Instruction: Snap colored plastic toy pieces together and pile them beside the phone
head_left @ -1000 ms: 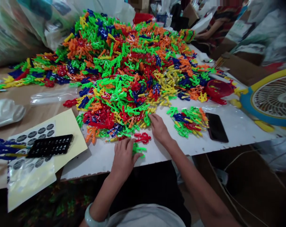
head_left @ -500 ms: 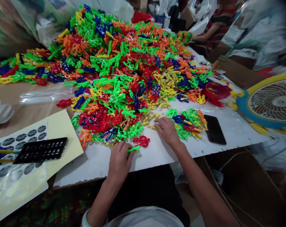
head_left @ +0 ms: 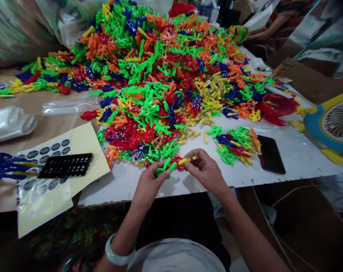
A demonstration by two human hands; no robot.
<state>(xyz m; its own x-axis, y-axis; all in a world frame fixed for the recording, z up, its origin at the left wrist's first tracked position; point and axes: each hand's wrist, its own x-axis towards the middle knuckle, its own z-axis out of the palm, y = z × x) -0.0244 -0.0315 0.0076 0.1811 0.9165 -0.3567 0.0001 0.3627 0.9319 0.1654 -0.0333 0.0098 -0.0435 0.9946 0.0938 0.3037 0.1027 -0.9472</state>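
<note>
Between the thumb and fingers of my left hand (head_left: 148, 186) is a bright green plastic figure (head_left: 165, 167) with thin limbs. My right hand (head_left: 209, 175) pinches short yellow stick pieces (head_left: 186, 160), perhaps two, pointing at the green figure; whether they touch it I cannot tell. Behind the fingers lies a red figure (head_left: 177, 161), partly hidden. Just beyond both hands spreads a big heap of figures (head_left: 148, 102) in green, red, orange, blue and yellow. Loose yellow pieces (head_left: 198, 120) lie along its right front side.
Right of my hands are a small group of figures with yellow pieces (head_left: 236, 145), a phone (head_left: 272, 154), a red bowl (head_left: 277, 104) and a fan (head_left: 330, 121). A black slotted tray (head_left: 65, 165) rests on sticker sheets (head_left: 96, 151) at left. Another person's arm (head_left: 269, 30) shows behind.
My right hand has come back from the loose yellow pieces toward my left hand, now with yellow in its fingers. The left hand has turned the green figure upward. The view has shifted.
</note>
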